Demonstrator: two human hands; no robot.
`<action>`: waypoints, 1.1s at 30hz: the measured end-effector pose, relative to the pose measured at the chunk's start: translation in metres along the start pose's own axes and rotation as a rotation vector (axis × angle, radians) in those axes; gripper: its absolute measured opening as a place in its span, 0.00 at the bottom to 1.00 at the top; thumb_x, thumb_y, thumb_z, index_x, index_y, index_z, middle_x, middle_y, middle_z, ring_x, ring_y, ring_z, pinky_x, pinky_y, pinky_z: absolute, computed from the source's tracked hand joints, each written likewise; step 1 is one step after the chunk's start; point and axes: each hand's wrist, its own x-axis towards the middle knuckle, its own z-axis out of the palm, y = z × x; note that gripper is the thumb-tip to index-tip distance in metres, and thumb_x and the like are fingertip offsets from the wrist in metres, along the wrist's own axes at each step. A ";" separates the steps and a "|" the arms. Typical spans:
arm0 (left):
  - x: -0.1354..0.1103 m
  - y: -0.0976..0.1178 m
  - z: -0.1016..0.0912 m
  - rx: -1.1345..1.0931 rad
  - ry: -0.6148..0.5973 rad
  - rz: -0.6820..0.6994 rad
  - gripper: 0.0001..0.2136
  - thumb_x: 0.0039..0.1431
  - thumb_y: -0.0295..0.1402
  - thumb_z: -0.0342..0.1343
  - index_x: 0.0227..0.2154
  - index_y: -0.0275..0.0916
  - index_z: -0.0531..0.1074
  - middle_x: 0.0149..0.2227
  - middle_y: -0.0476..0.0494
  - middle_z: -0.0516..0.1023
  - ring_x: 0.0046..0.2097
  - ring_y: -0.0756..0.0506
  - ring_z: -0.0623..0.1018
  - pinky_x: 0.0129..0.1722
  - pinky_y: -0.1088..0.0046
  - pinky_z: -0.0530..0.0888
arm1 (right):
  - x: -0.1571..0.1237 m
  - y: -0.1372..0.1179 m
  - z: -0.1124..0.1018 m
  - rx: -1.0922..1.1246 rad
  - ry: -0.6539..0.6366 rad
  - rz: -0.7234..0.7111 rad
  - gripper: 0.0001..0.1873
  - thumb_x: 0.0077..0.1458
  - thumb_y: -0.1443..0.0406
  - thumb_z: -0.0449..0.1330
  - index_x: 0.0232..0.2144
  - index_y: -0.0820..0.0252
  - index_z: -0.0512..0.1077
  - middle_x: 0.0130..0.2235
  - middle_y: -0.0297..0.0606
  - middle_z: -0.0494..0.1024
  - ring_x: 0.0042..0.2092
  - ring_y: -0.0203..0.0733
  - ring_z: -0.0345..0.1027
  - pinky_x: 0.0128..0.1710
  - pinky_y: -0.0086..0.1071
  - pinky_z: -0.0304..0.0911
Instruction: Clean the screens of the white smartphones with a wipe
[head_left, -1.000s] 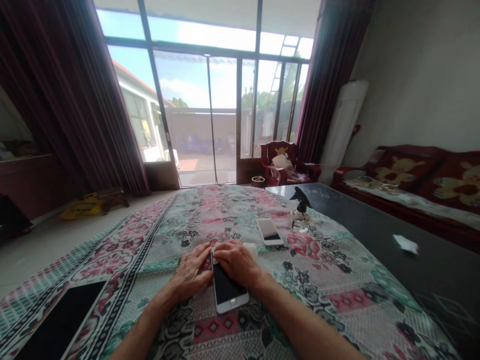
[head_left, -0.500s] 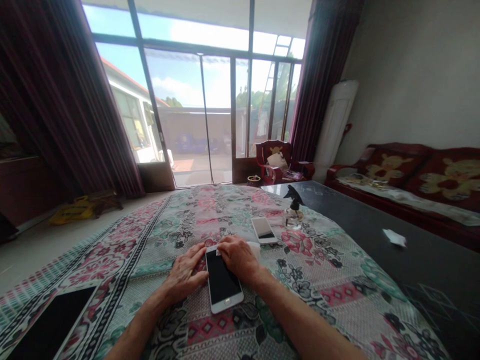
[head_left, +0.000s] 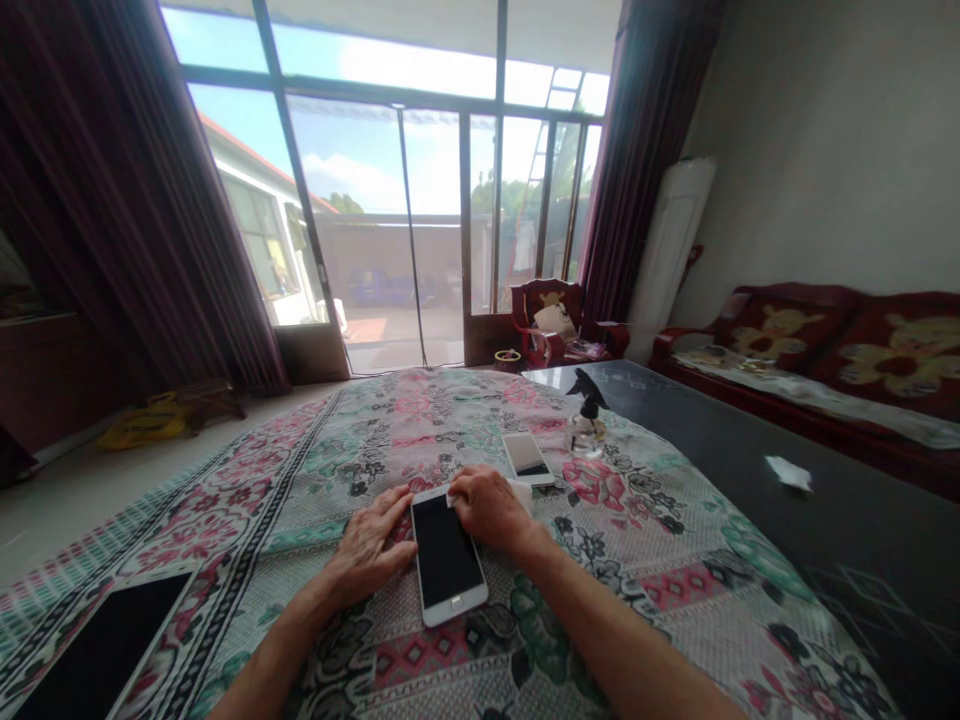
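Observation:
A white phone with a dark screen lies face up on the flowered tablecloth in front of me. My left hand rests flat against the phone's left edge, fingers stretched out. My right hand sits at the phone's top right corner, fingers curled over a white cloth that shows beside and under them. A second white phone lies just beyond my right hand.
A small clear spray bottle with a black head stands right of the second phone. A large tablet lies at the near left. The dark glass tabletop on the right carries a crumpled white scrap. A red sofa runs along the right.
My right hand with the cloth has slid up and to the right off the screen, so more of the dark screen shows. The left hand has stayed beside the phone.

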 end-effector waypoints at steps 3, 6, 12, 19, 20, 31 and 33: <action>-0.001 0.000 -0.001 -0.004 -0.012 -0.004 0.29 0.55 0.40 0.48 0.60 0.37 0.58 0.65 0.41 0.53 0.65 0.41 0.54 0.62 0.62 0.54 | -0.005 -0.004 -0.003 0.002 -0.003 -0.040 0.12 0.51 0.73 0.54 0.32 0.59 0.77 0.38 0.39 0.78 0.41 0.37 0.69 0.47 0.29 0.58; -0.001 -0.001 -0.001 0.004 -0.020 -0.003 0.29 0.55 0.40 0.47 0.60 0.37 0.57 0.65 0.41 0.52 0.65 0.41 0.53 0.62 0.62 0.53 | -0.009 -0.020 0.004 0.040 -0.029 -0.197 0.11 0.52 0.71 0.54 0.33 0.59 0.76 0.39 0.38 0.78 0.43 0.38 0.68 0.49 0.30 0.57; -0.002 0.003 -0.006 0.022 -0.054 0.005 0.31 0.53 0.40 0.49 0.61 0.37 0.56 0.66 0.40 0.51 0.65 0.40 0.52 0.62 0.62 0.52 | -0.008 -0.032 0.012 0.110 -0.051 -0.286 0.11 0.50 0.71 0.55 0.33 0.58 0.77 0.38 0.37 0.78 0.43 0.39 0.69 0.51 0.30 0.56; -0.003 0.006 -0.009 0.019 -0.078 -0.006 0.32 0.54 0.42 0.48 0.61 0.36 0.55 0.66 0.40 0.49 0.66 0.40 0.51 0.62 0.61 0.51 | -0.010 -0.006 -0.011 0.019 0.011 0.015 0.12 0.47 0.73 0.54 0.29 0.60 0.77 0.33 0.39 0.76 0.36 0.37 0.68 0.38 0.27 0.60; -0.003 0.006 -0.009 0.020 -0.078 -0.003 0.32 0.54 0.42 0.49 0.61 0.36 0.55 0.66 0.40 0.49 0.66 0.40 0.51 0.62 0.61 0.52 | -0.011 -0.007 -0.010 0.027 0.018 -0.003 0.11 0.47 0.73 0.54 0.29 0.60 0.77 0.33 0.39 0.76 0.36 0.37 0.68 0.39 0.28 0.60; -0.004 0.004 -0.010 0.011 -0.076 0.012 0.32 0.54 0.44 0.49 0.61 0.38 0.55 0.66 0.41 0.49 0.66 0.40 0.50 0.62 0.61 0.51 | -0.011 -0.024 -0.002 0.055 -0.063 -0.153 0.09 0.45 0.72 0.56 0.27 0.59 0.75 0.31 0.36 0.74 0.35 0.37 0.67 0.39 0.27 0.60; -0.004 0.003 -0.009 0.002 -0.068 0.013 0.32 0.54 0.44 0.49 0.61 0.39 0.55 0.66 0.42 0.49 0.66 0.40 0.50 0.62 0.61 0.51 | -0.012 -0.016 -0.009 0.027 -0.073 -0.077 0.09 0.44 0.72 0.56 0.26 0.59 0.75 0.30 0.36 0.73 0.33 0.36 0.66 0.34 0.26 0.59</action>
